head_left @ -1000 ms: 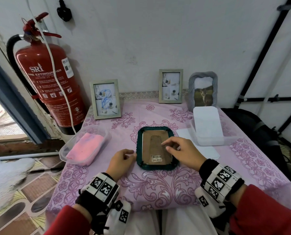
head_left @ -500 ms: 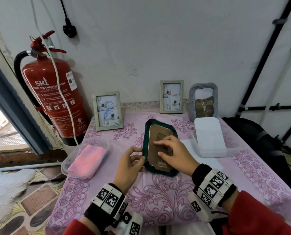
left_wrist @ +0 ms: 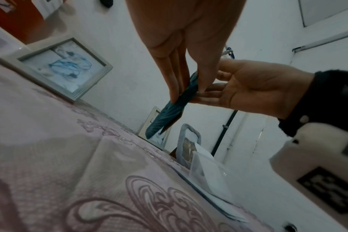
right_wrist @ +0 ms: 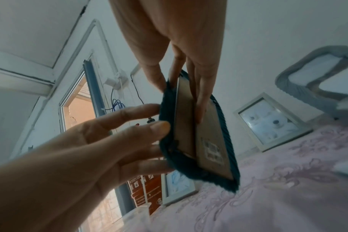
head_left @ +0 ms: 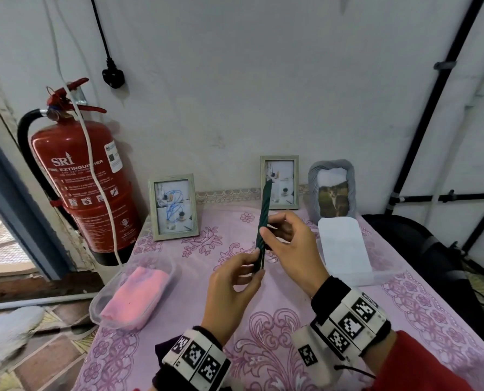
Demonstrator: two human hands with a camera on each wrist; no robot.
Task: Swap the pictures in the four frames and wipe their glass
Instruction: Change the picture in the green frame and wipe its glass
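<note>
At the centre of the head view a dark green frame [head_left: 264, 221] is held upright and edge-on, clear of the pink patterned tablecloth [head_left: 277, 334], between both hands. Its lower edge is pinched by the left hand [head_left: 232, 280], thumb on one side and fingers on the other, as is seen again at the middle of the left wrist view, where the ribbed green rim [left_wrist: 169, 108] runs down from the fingertips. The frame's middle is gripped by the right hand [head_left: 291, 249], thumb over the near edge and fingers spread behind it. In the right wrist view the brown backing board [right_wrist: 207, 135] with a barcode label is shown facing the camera, the right fingers [right_wrist: 201, 100] are laid against it, and the left hand [right_wrist: 101, 141] is met at the rim on the centre-left. Three further frames are stood against the wall in the upper middle of the head view: a pale frame with a blue scribble [head_left: 174, 206] to the left, a pale frame [head_left: 283, 182] partly behind the green one, and a grey frame with a cat picture [head_left: 332, 190] to the right. A clear tub holding a pink cloth [head_left: 135, 294] is seen at lower left, a clear tub with white sheets [head_left: 345, 246] at right, and a red fire extinguisher [head_left: 83, 176] at left.
</note>
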